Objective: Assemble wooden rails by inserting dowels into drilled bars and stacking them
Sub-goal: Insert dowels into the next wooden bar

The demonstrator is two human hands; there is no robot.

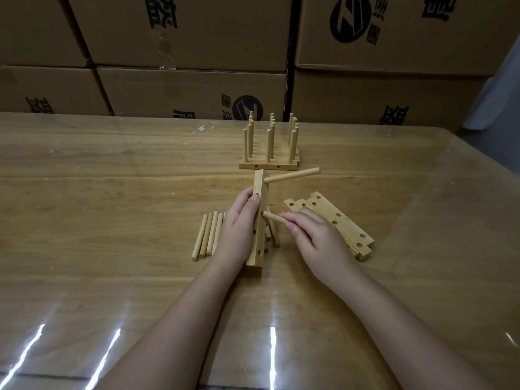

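Observation:
My left hand [239, 229] grips a drilled wooden bar [260, 192] that stands tilted on its near end on the table. One dowel [292, 175] sticks out of the bar's upper hole to the right. My right hand [315, 237] pinches a second dowel [273, 216] with its tip at the bar's middle hole. Loose dowels [206, 236] lie in a row left of my left hand, and more lie partly hidden behind the bar. A pile of drilled bars [337, 220] lies under and right of my right hand.
Finished rails with upright dowels [268, 147] stand in a close group farther back on the glossy wooden table [112, 192]. Stacked cardboard boxes [183, 80] form a wall behind the table's far edge.

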